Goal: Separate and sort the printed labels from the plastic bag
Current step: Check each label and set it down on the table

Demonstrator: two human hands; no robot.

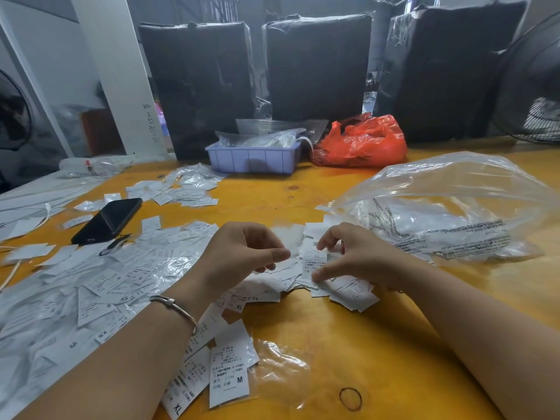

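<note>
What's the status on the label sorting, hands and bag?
Right hand pinches one label above the centre pile. Left hand curled beside it, empty. Plastic bag lies open at right. Phone among sorted labels, left.

Black phone (107,221) left; lilac tray (253,160), orange bag (360,142) behind; fan (533,86) right.

Even, moderately bright light; glare noted on bag (448,207); edges bent by wide-angle lens; labels (45,313) at left blurred.
</note>
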